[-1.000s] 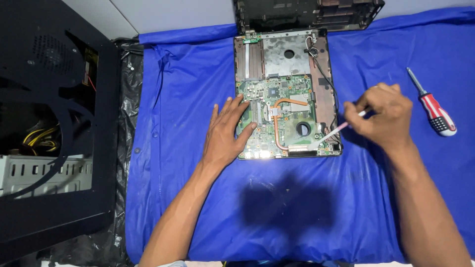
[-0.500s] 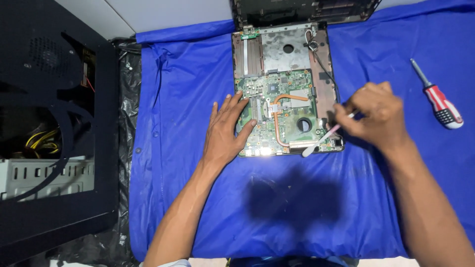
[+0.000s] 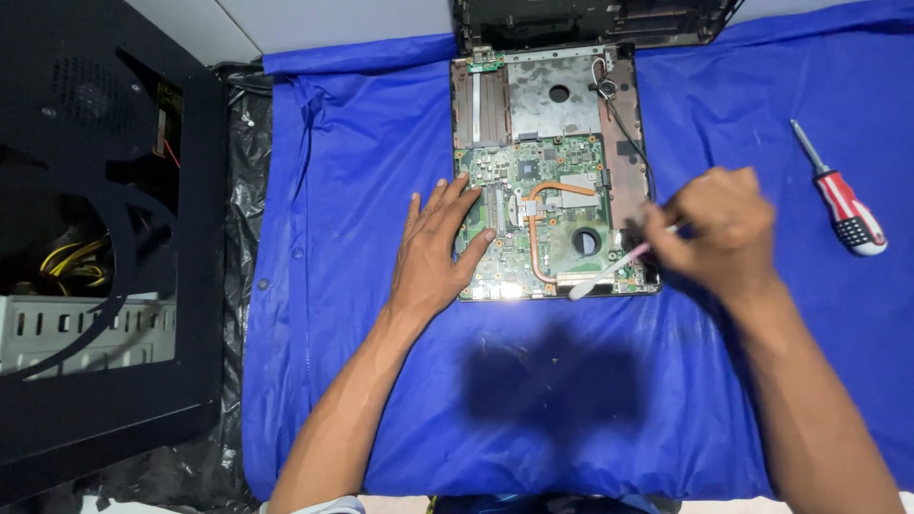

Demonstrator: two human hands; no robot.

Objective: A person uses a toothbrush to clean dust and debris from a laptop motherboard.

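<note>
At the far left of the frame I see a black computer case [image 3: 105,238] lying open, with yellow cables and a grey metal cage visible inside it. Just beside its right edge, black plastic sheeting [image 3: 249,190] runs down the frame. A blue cloth [image 3: 362,171] covers the counter from there to the right edge.

My left hand [image 3: 433,252] rests flat at centre frame, fingers spread, holding nothing. Its fingertips lie on the left edge of the opened laptop base [image 3: 555,171], pressing on the green circuit board [image 3: 533,228]. The base sits at upper centre on the cloth, its board exposed, with a copper heat pipe [image 3: 545,205] curving across it and a round fan opening toward the lower right.

My right hand [image 3: 719,228], right of centre, is closed in a pinch on a thin light-coloured tool [image 3: 609,268]. The tool's tip touches the lower right corner of the board.

At the right edge, well apart from both hands, a red-handled screwdriver [image 3: 843,202] lies on the cloth.
</note>
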